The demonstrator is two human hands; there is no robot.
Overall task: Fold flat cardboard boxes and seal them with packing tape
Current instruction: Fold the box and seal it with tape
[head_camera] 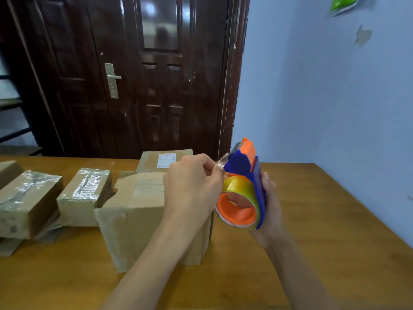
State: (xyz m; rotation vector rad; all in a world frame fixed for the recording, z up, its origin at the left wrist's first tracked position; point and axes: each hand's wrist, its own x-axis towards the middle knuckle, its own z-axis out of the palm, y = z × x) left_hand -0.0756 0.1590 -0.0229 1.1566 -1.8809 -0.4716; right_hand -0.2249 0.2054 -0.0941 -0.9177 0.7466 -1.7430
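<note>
Blue and orange plastic tape dispenser [242, 184] sits gripped in the right hand [269, 209], while the left hand [193, 182] pinches its clear tape end [221, 163] above an unsealed cardboard box [143, 211] on the wooden table [312, 220]; two taped boxes [29, 198] lie left, a dark door [156, 74] and blue wall [324, 86] behind

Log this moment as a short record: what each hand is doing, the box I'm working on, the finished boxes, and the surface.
left hand: pinching the loose tape end at the dispenser's top
right hand: gripping the tape dispenser, blue and orange, roll loaded
open box: directly behind the hands, flaps not yet taped
taped boxes: two to the left, sealed with clear tape
labelled box: behind the open box
surface: wooden table
</note>
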